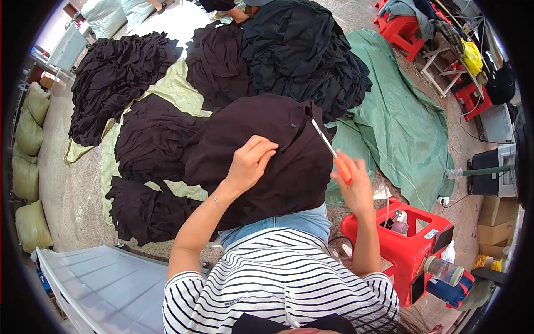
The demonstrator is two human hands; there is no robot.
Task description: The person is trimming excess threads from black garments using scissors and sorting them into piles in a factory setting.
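Black garment (261, 150), orange-handled tool (334, 153)

Well to the left of the left hand (251, 161), olive-green stuffed sacks (26, 161) stand stacked along the floor's edge, rounded and bulging. Far above that hand, at the top of the view, lie pale grey-green sacks (105, 14). Well to the right of the right hand (351, 186), brown cardboard boxes (497, 222) sit stacked by the wall. Below and right of that hand, a small white label (430, 234) sticks to the red stool's corner, and a clear plastic bottle with a white cap (445, 271) lies beside it.
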